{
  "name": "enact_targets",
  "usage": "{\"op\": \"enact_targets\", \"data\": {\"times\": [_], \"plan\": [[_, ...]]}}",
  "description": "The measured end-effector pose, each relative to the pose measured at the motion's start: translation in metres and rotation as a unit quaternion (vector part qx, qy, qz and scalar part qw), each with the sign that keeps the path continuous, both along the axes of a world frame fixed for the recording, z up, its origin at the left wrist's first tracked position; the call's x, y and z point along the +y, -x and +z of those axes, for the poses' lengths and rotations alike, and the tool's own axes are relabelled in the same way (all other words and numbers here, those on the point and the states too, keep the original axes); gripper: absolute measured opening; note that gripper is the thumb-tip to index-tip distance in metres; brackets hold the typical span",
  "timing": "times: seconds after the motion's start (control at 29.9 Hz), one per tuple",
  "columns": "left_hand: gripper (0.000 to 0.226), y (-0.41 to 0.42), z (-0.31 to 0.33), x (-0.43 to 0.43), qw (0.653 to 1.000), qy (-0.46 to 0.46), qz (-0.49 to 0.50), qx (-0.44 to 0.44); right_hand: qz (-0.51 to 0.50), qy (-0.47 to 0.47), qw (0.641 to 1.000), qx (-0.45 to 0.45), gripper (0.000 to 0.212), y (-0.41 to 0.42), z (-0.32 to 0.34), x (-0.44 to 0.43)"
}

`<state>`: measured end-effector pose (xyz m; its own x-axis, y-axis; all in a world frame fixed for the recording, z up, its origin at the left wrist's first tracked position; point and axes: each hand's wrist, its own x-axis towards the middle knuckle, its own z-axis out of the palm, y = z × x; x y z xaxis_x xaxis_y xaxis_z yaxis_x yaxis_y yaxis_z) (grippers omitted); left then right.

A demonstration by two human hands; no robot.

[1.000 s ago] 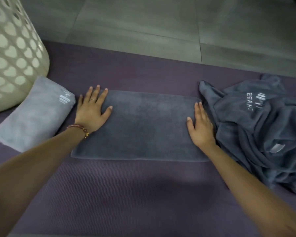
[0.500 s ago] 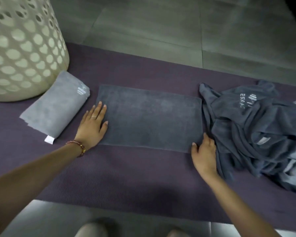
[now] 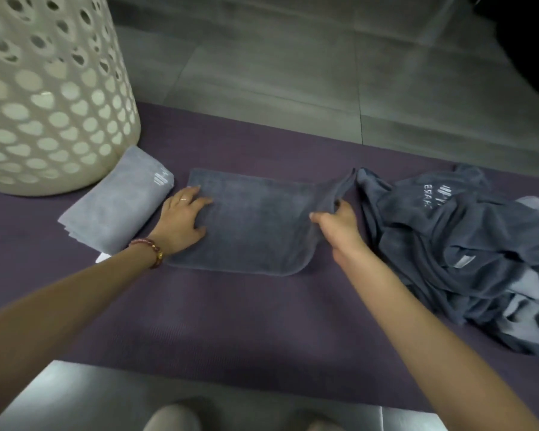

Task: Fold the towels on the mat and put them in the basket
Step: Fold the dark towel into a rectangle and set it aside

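Head: towel [image 3: 255, 225] (right edge) between fingers [image 3: 321, 219]

One wide-angle view, worn on the head, looks forward and steeply down from above the near edge of the purple ribbed mat [image 3: 262, 321], close to it. Grey floor tiles [image 3: 277, 73] lie beyond the far edge, and the white perforated plastic basket [image 3: 44, 104] is cropped at the far left corner.

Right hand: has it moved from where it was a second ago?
Yes. The right hand has lifted off the mat, pinching and raising the right edge of the dark towel.
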<state>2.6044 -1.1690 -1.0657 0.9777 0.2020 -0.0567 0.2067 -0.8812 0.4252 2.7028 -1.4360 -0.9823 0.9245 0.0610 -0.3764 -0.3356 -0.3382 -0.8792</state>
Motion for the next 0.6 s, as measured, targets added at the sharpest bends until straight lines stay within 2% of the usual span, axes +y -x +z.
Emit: {"op": "enact_targets", "data": {"times": [0.03,0.07,0.1,0.13,0.2,0.27,0.3,0.37,0.44,0.47,0.54,0.6], "plan": [[0.036,-0.004,0.008,0.0,0.989,0.139,0.036,-0.02,0.029,0.005,0.999,-0.018,0.054,0.003,0.006,0.02],[0.02,-0.005,0.017,-0.004,0.953,0.286,0.1,-0.022,0.065,0.029,0.997,-0.036,0.066,0.007,0.009,0.039],[0.013,-0.007,0.025,-0.009,0.896,0.417,0.154,-0.005,0.105,0.057,0.991,-0.052,0.073,0.013,0.01,0.06],[0.021,-0.009,0.028,-0.012,0.838,0.511,0.19,0.029,0.148,0.076,0.984,-0.062,0.077,0.021,0.009,0.079],[0.043,-0.009,0.018,-0.011,0.763,0.606,0.214,0.071,0.232,0.07,0.969,-0.041,0.082,0.037,-0.003,0.109],[0.053,-0.006,0.011,-0.007,0.738,0.629,0.232,0.077,0.336,0.04,0.941,0.011,0.084,0.052,-0.018,0.128],[0.051,-0.005,0.009,-0.007,0.737,0.628,0.24,0.071,0.384,0.042,0.922,0.03,0.08,0.058,-0.027,0.131],[0.04,-0.004,0.004,-0.01,0.766,0.591,0.245,0.062,0.426,0.08,0.901,0.013,0.066,0.065,-0.045,0.126],[0.031,-0.004,0.001,-0.02,0.816,0.532,0.226,0.022,0.391,0.098,0.913,-0.068,0.056,0.065,-0.055,0.106],[0.038,-0.004,0.002,-0.025,0.841,0.501,0.205,0.005,0.369,0.107,0.914,-0.13,0.05,0.063,-0.057,0.093],[0.05,-0.003,0.003,-0.033,0.885,0.439,0.15,-0.041,0.343,0.155,0.894,-0.244,0.047,0.055,-0.059,0.064],[0.05,0.0,0.01,-0.035,0.897,0.41,0.136,-0.088,0.328,0.194,0.878,-0.289,0.052,0.046,-0.062,0.039]]}}
